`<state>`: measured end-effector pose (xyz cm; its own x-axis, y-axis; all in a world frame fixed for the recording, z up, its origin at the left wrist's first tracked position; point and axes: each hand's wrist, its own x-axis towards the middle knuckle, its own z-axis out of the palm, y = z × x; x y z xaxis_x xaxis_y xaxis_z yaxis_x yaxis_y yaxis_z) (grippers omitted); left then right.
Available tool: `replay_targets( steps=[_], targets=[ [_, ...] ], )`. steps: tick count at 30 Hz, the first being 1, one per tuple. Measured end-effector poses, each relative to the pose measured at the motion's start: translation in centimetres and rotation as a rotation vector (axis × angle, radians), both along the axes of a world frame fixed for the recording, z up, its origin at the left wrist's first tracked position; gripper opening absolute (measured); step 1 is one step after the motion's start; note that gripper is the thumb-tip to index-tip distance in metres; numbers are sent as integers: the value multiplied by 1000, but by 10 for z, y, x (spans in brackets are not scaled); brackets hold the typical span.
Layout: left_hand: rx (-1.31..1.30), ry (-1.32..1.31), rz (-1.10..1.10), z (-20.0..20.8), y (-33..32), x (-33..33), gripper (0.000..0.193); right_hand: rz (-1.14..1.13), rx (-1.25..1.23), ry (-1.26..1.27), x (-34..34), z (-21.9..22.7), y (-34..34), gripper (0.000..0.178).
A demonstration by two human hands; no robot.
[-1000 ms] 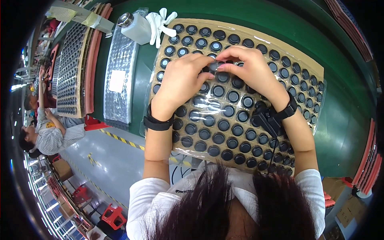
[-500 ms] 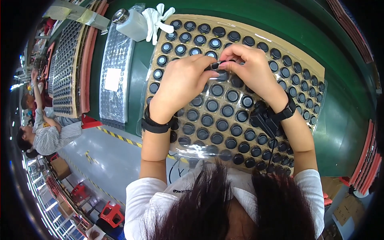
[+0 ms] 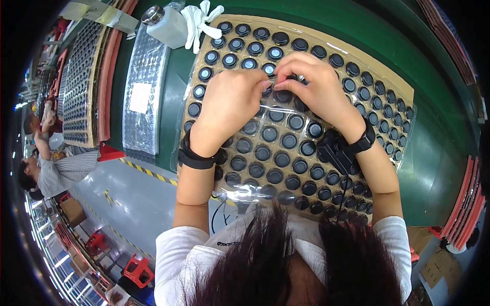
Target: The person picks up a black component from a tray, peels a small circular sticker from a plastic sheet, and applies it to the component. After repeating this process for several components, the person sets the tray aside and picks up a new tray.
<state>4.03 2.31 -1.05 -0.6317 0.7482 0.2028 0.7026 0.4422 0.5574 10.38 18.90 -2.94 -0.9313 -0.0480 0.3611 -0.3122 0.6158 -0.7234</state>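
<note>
Both of my hands meet above a clear plastic tray (image 3: 411,133) with rows of black round parts (image 3: 269,133). My left hand (image 3: 236,99) is closed, with thumb and forefinger pinched together; whatever is between them is hidden. Right beside it, my right hand (image 3: 317,84) curls its fingers and thumb in a pinch. A small dark piece seems to be at its fingertips, too covered to name. Some parts in the far left rows have pale round tops (image 3: 268,69), while the nearer ones look all black. Glossy clear plastic (image 3: 245,193) reflects light over the near rows.
A clear bottle with a metal cap (image 3: 166,28) and white gloves (image 3: 198,25) lie at the far left. Below them is a plastic-wrapped stack of trays (image 3: 145,109) on the green table (image 3: 434,102). More loaded trays (image 3: 79,97) stand further left, near a person in stripes (image 3: 71,171).
My fingertips have drawn closer around the small piece, and its light strip no longer shows. The view has shifted slightly. At the left, the person's raised arm has come down.
</note>
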Motion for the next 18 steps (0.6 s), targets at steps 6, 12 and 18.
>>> replay_targets(
  steps=[6, 12, 18],
  targets=[
    [-108, -63, 163, -2, -5, -3, 11, 33, -244, -37, -17, -2, 8, 8],
    [-198, -135, 46, 2, -7, 0, 12, 2, -268, -196, -37, -34, 13, 9],
    [-234, -126, 37, 1, -13, 0, 12, -25, -258, -232, -38, -39, 11, 9]
  ],
)
